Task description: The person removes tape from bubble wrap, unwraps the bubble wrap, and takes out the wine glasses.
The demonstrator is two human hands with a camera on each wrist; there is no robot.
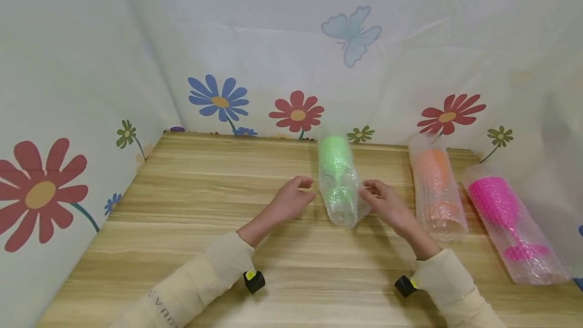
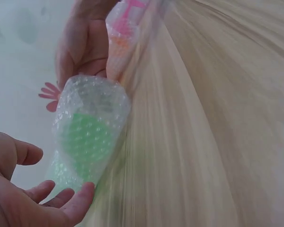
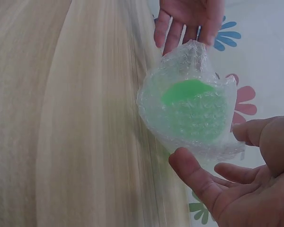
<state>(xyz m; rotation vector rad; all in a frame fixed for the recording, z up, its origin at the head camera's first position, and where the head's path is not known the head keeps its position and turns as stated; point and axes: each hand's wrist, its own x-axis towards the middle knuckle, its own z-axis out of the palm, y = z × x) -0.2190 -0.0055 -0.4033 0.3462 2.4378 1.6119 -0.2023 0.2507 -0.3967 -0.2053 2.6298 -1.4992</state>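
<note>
A green goblet [image 1: 337, 166] wrapped in bubble wrap lies on the wooden table between the two hands, its foot toward the person. To its left, the left hand [image 1: 291, 199] has relaxed, parted fingers and holds nothing. The right hand [image 1: 384, 201] is at the other side, its fingertips by a loose edge of the wrap [image 3: 222, 149]. In the right wrist view its thumb [image 3: 251, 132] is beside that edge, and thumb and fingers stand apart. Contact there is hard to tell.
To the right lie two more wrapped goblets, one orange [image 1: 434, 181] and one pink [image 1: 501, 211]. Flower-printed cloth walls [image 1: 255, 44] rise behind and beside the wooden table [image 1: 205, 176].
</note>
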